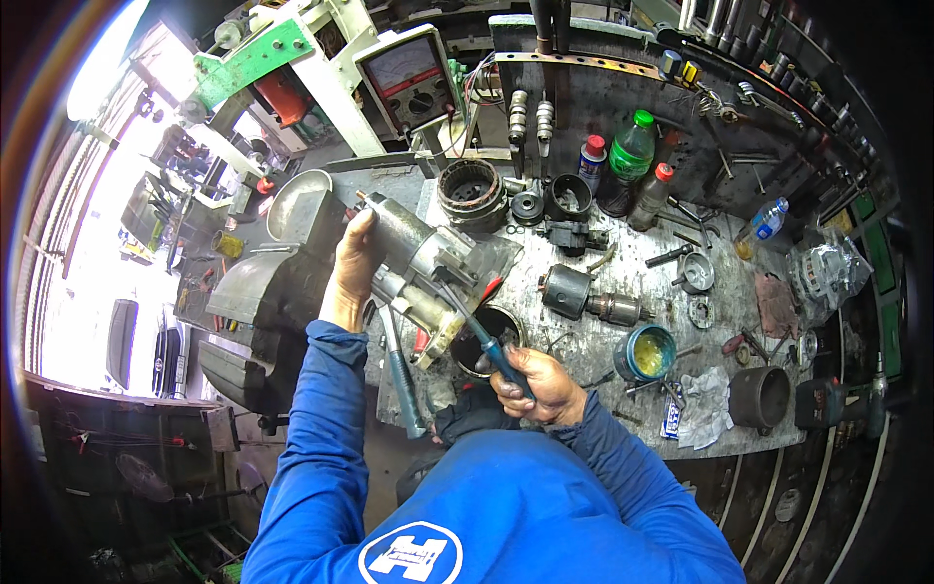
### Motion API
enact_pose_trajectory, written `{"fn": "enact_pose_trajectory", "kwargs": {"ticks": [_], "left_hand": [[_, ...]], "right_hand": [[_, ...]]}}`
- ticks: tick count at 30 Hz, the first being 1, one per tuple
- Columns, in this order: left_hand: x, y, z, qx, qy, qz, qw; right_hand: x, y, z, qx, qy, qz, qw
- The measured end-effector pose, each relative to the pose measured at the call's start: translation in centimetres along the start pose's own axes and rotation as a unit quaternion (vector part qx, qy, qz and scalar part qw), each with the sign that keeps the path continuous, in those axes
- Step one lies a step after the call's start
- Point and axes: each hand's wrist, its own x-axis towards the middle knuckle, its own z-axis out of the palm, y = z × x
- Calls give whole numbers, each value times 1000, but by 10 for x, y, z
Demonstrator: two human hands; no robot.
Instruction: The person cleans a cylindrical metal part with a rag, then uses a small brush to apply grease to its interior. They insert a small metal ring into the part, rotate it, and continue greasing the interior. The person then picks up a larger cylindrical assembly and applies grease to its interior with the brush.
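Note:
My left hand [350,274] is wrapped round the rear of a starter motor [401,234], a grey metal cylinder with a smaller cylinder along its side, held tilted above the bench's near left part. In my right hand [547,389] is a screwdriver [501,358] with a dark teal handle. Its shaft slants up and left to the motor's front housing; whether the tip touches a screw cannot be made out. Beneath the motor lie a hammer [401,382] with a grey-teal grip and a round dark can [504,319]. A red tool handle [492,288] shows beside the housing.
A bench vise [255,292] stands left of my left forearm. Further right on the bench [715,234] are an armature [615,310], a blue tub of yellowish grease [649,352], a rag [705,407] and a metal ring [759,397]. Bottles [632,146] and a meter [407,80] stand behind.

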Motion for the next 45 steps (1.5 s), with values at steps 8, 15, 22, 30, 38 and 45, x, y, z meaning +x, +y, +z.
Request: {"fn": "enact_pose_trajectory", "kwargs": {"ticks": [8,15,22,30,38,45], "left_hand": [[-2,-3,-10,15,32,27,999],[4,-4,-13,24,17,18,999],[-4,0,-2,-1,37,24,999],[-2,0,3,42,35,34,998],[-19,5,6,67,0,33,997],[-30,10,13,95,-12,6,995]], "right_hand": [[0,10,15,-748,297,-457,378],[-11,-16,13,-277,145,-122,942],[-4,0,19,-716,256,-475,443],[-5,-3,16,-389,179,-178,886],[-35,-25,8,-442,104,-120,883],[-52,-12,3,-582,280,-252,721]]}}
